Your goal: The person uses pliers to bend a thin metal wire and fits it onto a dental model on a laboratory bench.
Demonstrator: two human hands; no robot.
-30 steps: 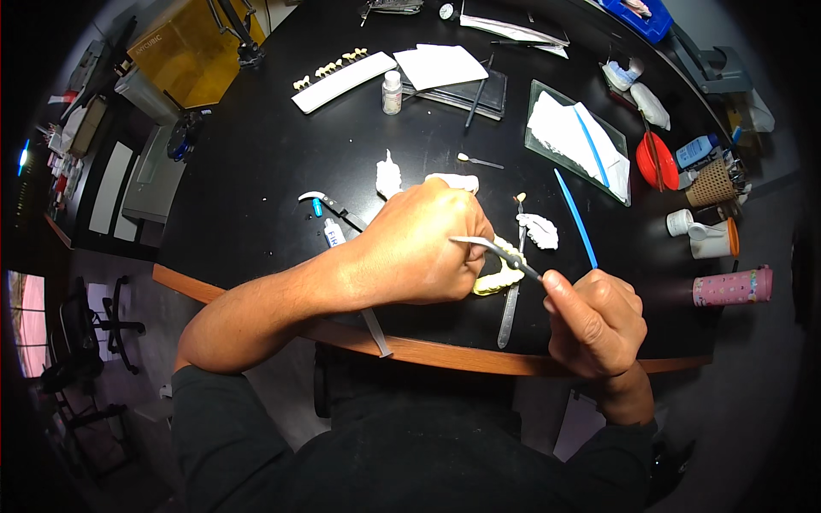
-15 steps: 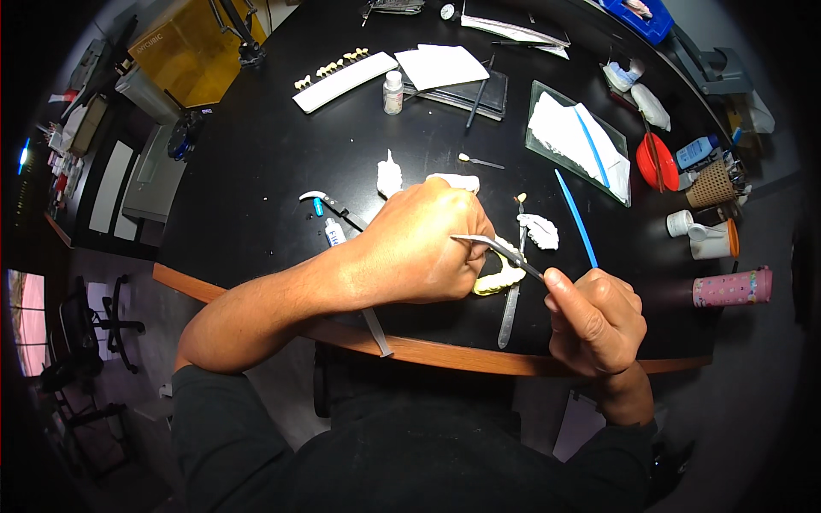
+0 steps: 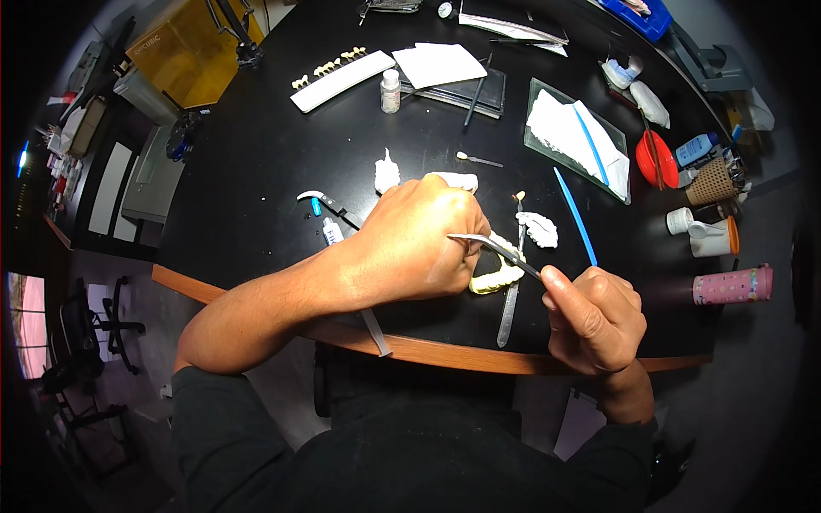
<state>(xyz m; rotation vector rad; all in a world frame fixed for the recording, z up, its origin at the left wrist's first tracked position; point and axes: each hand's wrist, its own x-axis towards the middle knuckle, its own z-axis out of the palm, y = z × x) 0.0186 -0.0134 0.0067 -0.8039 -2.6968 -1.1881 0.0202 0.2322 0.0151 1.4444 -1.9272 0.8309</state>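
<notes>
My left hand (image 3: 428, 244) is closed, its back turned up over the middle of the table. Whatever its fingers hold is hidden beneath it. In my closed right hand (image 3: 599, 321) is a slim metal carver (image 3: 500, 248) with a curved tip and dark handle, its tip lying over the left hand's thumb side. Under and beside the left hand sits a pale yellow horseshoe-shaped dental model (image 3: 496, 280), partly covered. A flat metal spatula (image 3: 509, 316) lies next to it. To its right is a white dental arch piece (image 3: 538, 230).
Left of my hand lie a curved-blade tool (image 3: 329, 205) and a tube (image 3: 332, 231). Farther back stand a tooth shade strip (image 3: 342, 81) and a small bottle (image 3: 391, 91). At right are a blue stick (image 3: 575, 218), a glass slab (image 3: 539, 141), a red bowl (image 3: 650, 158) and a pink tumbler (image 3: 731, 285).
</notes>
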